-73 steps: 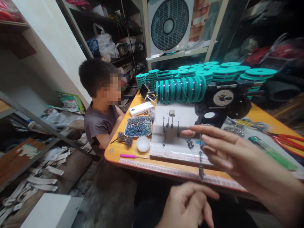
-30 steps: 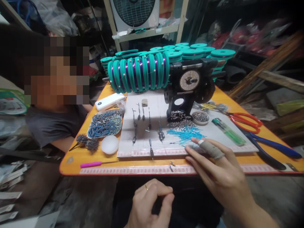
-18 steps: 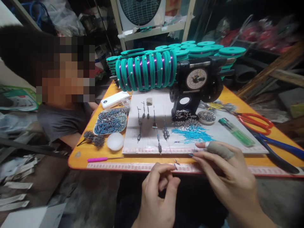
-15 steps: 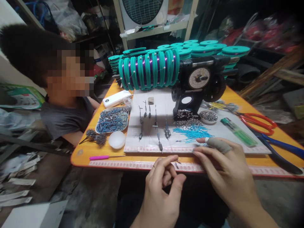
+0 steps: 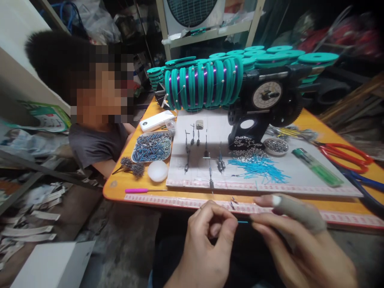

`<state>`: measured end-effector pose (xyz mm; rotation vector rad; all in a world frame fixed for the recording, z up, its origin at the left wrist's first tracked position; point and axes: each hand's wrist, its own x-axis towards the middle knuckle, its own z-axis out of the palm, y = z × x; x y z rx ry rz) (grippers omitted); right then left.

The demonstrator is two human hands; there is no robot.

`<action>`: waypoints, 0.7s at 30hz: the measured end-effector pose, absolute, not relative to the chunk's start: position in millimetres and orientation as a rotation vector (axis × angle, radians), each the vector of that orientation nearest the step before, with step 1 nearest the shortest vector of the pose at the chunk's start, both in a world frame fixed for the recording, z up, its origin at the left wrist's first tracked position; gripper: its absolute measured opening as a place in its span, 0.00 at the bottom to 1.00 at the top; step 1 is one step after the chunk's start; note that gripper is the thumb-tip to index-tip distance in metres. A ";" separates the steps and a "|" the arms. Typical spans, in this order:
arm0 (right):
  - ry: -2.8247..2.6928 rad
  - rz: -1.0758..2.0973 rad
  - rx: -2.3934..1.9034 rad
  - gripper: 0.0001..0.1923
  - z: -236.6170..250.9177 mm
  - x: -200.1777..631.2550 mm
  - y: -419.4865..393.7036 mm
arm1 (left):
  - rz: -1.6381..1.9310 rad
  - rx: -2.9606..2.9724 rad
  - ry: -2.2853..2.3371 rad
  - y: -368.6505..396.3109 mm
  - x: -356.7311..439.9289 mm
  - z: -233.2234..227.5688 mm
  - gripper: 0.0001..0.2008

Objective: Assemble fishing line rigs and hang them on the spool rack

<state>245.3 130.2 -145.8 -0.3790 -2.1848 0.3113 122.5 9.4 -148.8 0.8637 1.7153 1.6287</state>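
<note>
A thin blue tube (image 5: 243,222) runs between my two hands, just off the table's front edge. My left hand (image 5: 210,240) is closed, its thumb and forefinger pinched at the tube's left end. My right hand (image 5: 300,236), with a grey wrap on one finger, has thumb and forefinger pressed together by the right end; whatever is between them is too small to make out. More blue tubes (image 5: 261,168) lie in a loose pile on the white board (image 5: 186,176). Small dark wire pieces (image 5: 233,203) rest on the measuring tape (image 5: 180,202) beyond my left hand.
Teal spools (image 5: 207,86) wound with purple line sit on a black geared stand (image 5: 250,108). Around the board are a tray of small dark cylinders (image 5: 151,148), a dish of metal bits (image 5: 276,147), red-handled scissors (image 5: 348,156) and a pink-handled tool (image 5: 136,191). Another person (image 5: 96,140) is at left.
My right hand has come away from the blue pile toward my left hand. My left thumb and forefinger have closed, and a blue tube now shows between the hands. The view has shifted.
</note>
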 end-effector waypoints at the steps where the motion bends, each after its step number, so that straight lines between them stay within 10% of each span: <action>1: -2.120 0.416 -0.459 0.08 -147.6 244.6 126.0 | 1.659 0.823 1.692 7.5 123.3 -149.1 0.12; 9: -1.963 1.083 -0.542 0.05 -161.3 245.1 110.4 | 1.707 0.996 1.689 0.8 126.0 -152.5 0.09; 21: -2.085 1.074 -0.450 0.15 -134.2 241.5 114.1 | 1.597 1.422 1.839 3.5 120.8 -151.3 0.06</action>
